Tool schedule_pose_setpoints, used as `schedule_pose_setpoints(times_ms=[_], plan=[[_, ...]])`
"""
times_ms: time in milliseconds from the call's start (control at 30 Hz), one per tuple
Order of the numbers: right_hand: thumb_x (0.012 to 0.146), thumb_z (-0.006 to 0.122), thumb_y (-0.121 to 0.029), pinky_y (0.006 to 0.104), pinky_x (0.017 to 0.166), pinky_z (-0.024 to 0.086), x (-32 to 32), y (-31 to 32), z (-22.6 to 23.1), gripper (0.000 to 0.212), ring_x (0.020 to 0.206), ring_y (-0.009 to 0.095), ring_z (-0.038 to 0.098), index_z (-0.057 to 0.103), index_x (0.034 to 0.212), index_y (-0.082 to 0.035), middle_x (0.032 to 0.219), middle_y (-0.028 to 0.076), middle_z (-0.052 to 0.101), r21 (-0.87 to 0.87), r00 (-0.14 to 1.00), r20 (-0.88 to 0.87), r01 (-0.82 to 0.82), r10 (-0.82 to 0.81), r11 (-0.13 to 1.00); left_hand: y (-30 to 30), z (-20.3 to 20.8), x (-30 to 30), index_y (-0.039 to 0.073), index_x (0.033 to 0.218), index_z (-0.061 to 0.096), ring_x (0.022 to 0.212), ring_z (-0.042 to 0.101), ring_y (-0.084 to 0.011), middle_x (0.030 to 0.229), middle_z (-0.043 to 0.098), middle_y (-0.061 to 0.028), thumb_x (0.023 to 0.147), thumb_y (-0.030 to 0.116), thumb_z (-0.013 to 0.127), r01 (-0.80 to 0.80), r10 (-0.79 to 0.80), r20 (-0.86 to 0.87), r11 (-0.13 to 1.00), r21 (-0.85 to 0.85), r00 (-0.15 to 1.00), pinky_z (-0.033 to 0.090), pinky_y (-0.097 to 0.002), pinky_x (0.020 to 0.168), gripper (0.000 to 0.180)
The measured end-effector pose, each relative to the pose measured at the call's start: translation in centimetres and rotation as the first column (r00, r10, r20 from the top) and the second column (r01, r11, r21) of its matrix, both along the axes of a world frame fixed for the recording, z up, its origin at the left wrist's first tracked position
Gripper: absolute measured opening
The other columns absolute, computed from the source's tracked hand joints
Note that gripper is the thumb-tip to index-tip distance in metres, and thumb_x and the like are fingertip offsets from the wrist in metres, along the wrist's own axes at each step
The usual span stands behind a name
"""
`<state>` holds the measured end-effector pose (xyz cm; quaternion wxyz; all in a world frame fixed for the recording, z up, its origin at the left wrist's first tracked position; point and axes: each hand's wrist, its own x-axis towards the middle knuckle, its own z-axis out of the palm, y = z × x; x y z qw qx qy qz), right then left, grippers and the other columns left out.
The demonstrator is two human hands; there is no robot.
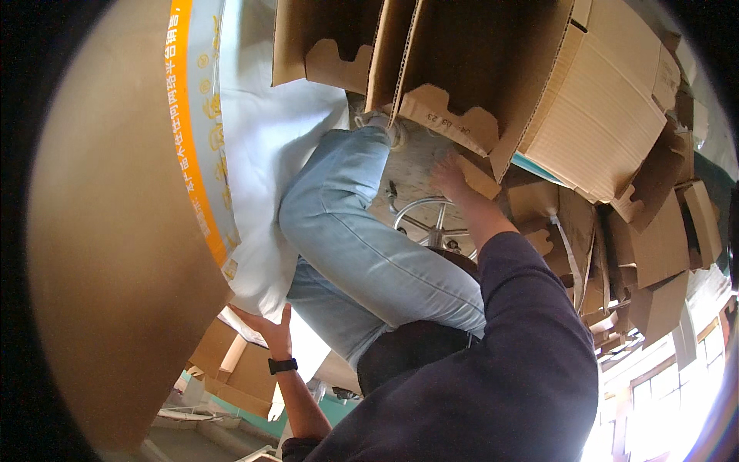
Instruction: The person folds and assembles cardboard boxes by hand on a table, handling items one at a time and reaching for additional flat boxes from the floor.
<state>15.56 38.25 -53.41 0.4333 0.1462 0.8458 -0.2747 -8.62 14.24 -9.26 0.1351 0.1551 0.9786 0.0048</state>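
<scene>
A broad tan surface (115,246) fills the left side, curving along the rim of the view. Against its right edge stands the white bag (265,146), which runs from the top edge down to the left hand (265,327), just beside the bent knee in pale jeans (346,223). A printed orange strip (185,115) borders the bag on the left.

At the upper right are open cartons (600,96), their mouths facing down toward the person, with notched flaps (446,119) along the lower edges. To the right, loose cardboard (654,239) is heaped at many angles, and bright windows (677,393) show below it. A dark sleeve (531,300) crosses the lower right, leading up to the right hand (456,175), near the cartons' lower edge. Below that hand, partly behind the jeans, is a metal ring (423,203) on a post.

The hands are well apart. The left is at the bag's lower end, thumb raised away from the fingers; the right is blurred. From this angle I cannot tell whether either closes on anything. A black wristband (282,365) circles the left wrist.
</scene>
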Motion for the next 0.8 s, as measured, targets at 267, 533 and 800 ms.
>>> schedule_pose_setpoints(times_ms=[267, 533, 800], plan=[[0.078, 0.061, -0.042, 0.07, 0.097, 0.016, 1.6, -0.9, 0.3, 0.057, 0.134, 0.036, 0.019, 0.043, 0.131, -0.03, 0.144, 0.014, 0.027, -0.024, 0.974, 0.065, -0.214, 0.215, 0.977, 0.9, 0.3, 0.4, 0.0, 0.142, -0.007, 0.137, 0.006, -0.0342, 0.148, -0.002, -0.0217, 0.059, 0.026, 0.08, -0.031, 0.029, 0.036, 0.998, 0.056, 0.999, 0.004, -0.0467, 0.112, 0.123], [0.08, 0.059, -0.035, 0.0686, 0.095, 0.022, 2.7, -1.7, -0.1, 0.051, 0.132, 0.034, 0.025, 0.045, 0.13, -0.029, 0.139, 0.015, 0.034, -0.014, 0.984, 0.027, -0.176, 0.176, 0.984, -0.2, 0.1, -0.1, 0.003, 0.143, -0.008, 0.137, 0.007, -0.0352, 0.149, -0.002, -0.0215, 0.061, 0.034, 0.078, 0.05, -0.051, -0.03, 0.999, -0.017, 0.998, 0.009, -0.0496, 0.112, 0.123], [0.081, 0.056, -0.019, 0.0417, 0.099, 0.037, 7.8, -2.3, 4.1, 0.054, 0.121, 0.033, 0.042, 0.04, 0.133, -0.012, 0.13, 0.014, 0.045, -0.096, 0.736, -0.068, 0.668, -0.674, 0.738, 0.1, -0.5, -0.2, -0.001, 0.142, -0.006, 0.136, 0.009, -0.0377, 0.148, 0.0, -0.0234, 0.058, 0.039, 0.08, 0.058, -0.056, -0.058, 0.998, 0.031, 0.997, 0.008, -0.0475, 0.112, 0.126]])
